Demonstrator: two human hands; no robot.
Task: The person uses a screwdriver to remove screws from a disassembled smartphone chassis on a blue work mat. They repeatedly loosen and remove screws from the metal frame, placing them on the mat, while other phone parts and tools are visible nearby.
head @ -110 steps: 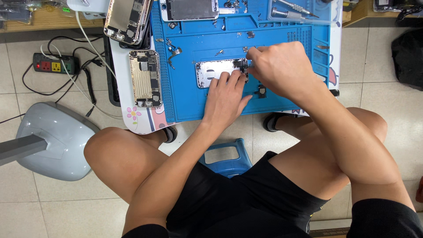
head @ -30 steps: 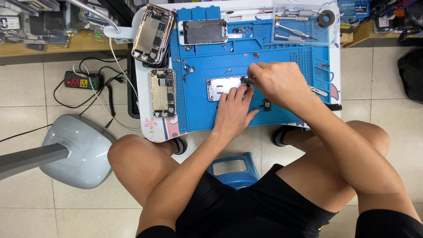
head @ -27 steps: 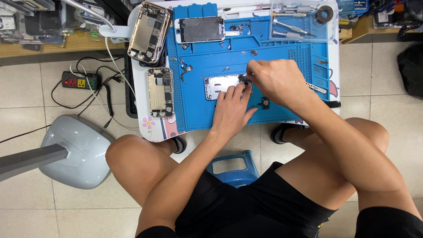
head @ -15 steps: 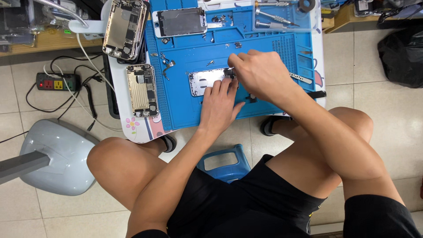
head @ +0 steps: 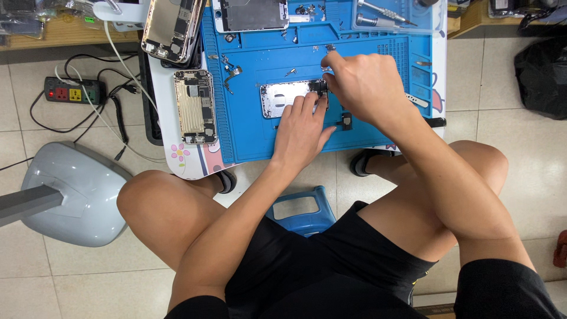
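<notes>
A silver phone back housing (head: 282, 97) lies on a blue repair mat (head: 254, 136). My left hand (head: 302, 125) rests flat on the housing's near edge and holds it down with its fingertips. My right hand (head: 361, 84) hovers over the housing's right end, its fingers pinched on a small dark part (head: 322, 87) there. Whether a tool is in that hand is hidden by the fingers. A small black component (head: 346, 121) lies on the mat just below my right hand.
Two opened phones (head: 194, 106) (head: 173, 28) lie left of the mat, and a screen assembly (head: 251, 14) lies at its top. Screwdrivers (head: 381, 22) sit in a clear tray. A power strip (head: 74, 92), cables and a grey lamp base (head: 71, 192) stand on the tiled floor at left.
The view has shifted a little between frames. Both hands stay on the silver housing, and my right hand's fingers keep working at its right end.
</notes>
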